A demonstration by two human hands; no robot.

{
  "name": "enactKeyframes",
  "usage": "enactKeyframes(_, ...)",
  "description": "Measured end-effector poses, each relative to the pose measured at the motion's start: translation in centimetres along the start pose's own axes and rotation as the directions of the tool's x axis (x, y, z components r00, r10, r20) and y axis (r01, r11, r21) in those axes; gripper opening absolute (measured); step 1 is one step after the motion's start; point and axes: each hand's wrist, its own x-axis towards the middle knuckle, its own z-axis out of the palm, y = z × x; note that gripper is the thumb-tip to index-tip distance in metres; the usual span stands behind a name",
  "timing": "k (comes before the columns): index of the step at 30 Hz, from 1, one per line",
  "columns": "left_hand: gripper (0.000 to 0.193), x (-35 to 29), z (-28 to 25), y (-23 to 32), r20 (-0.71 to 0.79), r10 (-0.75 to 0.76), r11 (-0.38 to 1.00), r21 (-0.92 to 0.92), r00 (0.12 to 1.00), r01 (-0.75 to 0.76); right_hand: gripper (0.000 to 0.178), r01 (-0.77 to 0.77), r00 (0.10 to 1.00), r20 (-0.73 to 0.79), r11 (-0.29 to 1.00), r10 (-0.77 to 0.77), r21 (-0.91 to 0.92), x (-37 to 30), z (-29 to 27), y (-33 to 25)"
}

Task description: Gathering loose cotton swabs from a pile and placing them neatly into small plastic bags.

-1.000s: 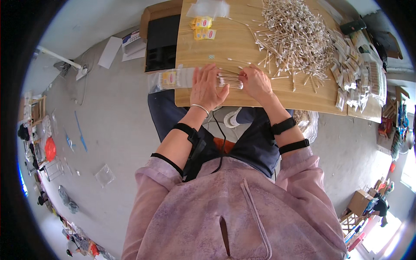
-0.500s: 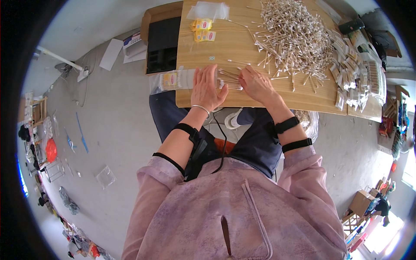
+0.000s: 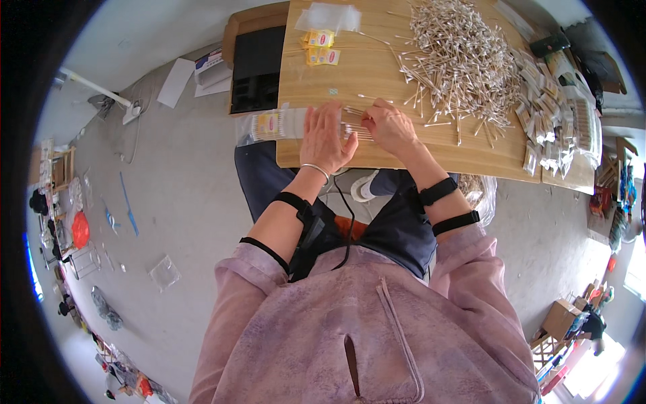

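My left hand (image 3: 324, 140) lies on the table's near edge with its fingers stretched out over a clear plastic bag (image 3: 291, 124). In the bag's left end sits a row of cotton swabs with a yellow label (image 3: 269, 124). Between my hands a small row of loose cotton swabs (image 3: 358, 132) lies side by side, its white tips near my left thumb. My right hand (image 3: 391, 128) is bent over these swabs, fingertips pinched together on some of them. Its fingers partly hide how many they grip.
A large heap of cotton swabs (image 3: 461, 60) covers the table's far right. Filled swab packs (image 3: 548, 124) are piled at the right edge. Yellow labels (image 3: 323, 56) and empty clear bags (image 3: 330, 16) lie at the far left. A black tray (image 3: 258, 71) stands beyond the table's left edge.
My right hand has shifted slightly left, closer to my left hand, and its fingers have drawn together over the swabs. The left hand stays on the bag.
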Motion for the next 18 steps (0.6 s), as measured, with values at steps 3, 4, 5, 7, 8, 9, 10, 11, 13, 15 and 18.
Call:
enactKeyframes(3,0.064,0.0,-0.2,0.1,0.001,-0.004,1.0,-0.013,1.0,0.004,0.012,-0.039,0.999,-0.021,0.998,0.038,-0.053,0.3,0.2,-0.4)
enactKeyframes(4,0.064,0.0,-0.2,0.1,0.005,-0.003,1.0,-0.018,1.0,0.003,0.012,-0.045,0.999,-0.011,0.997,0.044,-0.061,0.4,0.1,-0.5)
enactKeyframes(5,0.064,0.0,-0.3,0.1,0.003,-0.004,1.0,-0.018,1.0,0.004,0.013,-0.051,0.999,-0.003,0.996,0.051,-0.07,0.5,0.0,-0.6)
enactKeyframes(7,0.064,0.0,-0.5,0.1,0.011,-0.013,1.0,-0.007,1.0,0.013,0.013,-0.083,0.996,-0.022,0.996,0.083,-0.032,0.7,0.0,-0.7)
enactKeyframes(8,0.064,0.0,-0.4,0.1,0.01,-0.014,1.0,-0.007,1.0,0.014,0.013,-0.117,0.992,-0.039,0.993,0.117,0.008,0.7,0.0,-0.6)
enactKeyframes(9,0.064,0.0,-0.4,0.2,0.007,-0.013,1.0,-0.014,1.0,0.013,0.013,-0.116,0.993,-0.039,0.993,0.116,0.006,0.8,0.0,-0.6)
enactKeyframes(10,0.064,0.0,-0.4,0.2,0.004,-0.011,1.0,-0.021,1.0,0.011,0.012,-0.1,0.995,-0.012,0.995,0.1,-0.027,0.9,0.0,-0.5)
enactKeyframes(11,0.064,0.0,-0.4,0.2,0.004,-0.012,1.0,-0.021,1.0,0.012,0.012,-0.084,0.996,0.016,0.995,0.085,-0.059,1.1,0.0,-0.5)
enactKeyframes(13,0.063,0.0,-0.3,0.2,0.011,-0.008,1.0,-0.005,1.0,0.008,0.012,-0.085,0.996,0.015,0.993,0.087,-0.08,1.2,0.2,-0.5)
enactKeyframes(15,0.063,0.0,-0.4,0.2,0.006,-0.012,1.0,-0.008,1.0,0.012,0.012,-0.084,0.996,0.014,0.991,0.086,-0.101,1.3,0.2,-0.5)
enactKeyframes(18,0.063,0.0,-0.5,0.3,0.003,-0.014,1.0,-0.015,1.0,0.014,0.011,-0.096,0.995,-0.002,0.992,0.096,-0.083,1.2,0.2,-0.5)
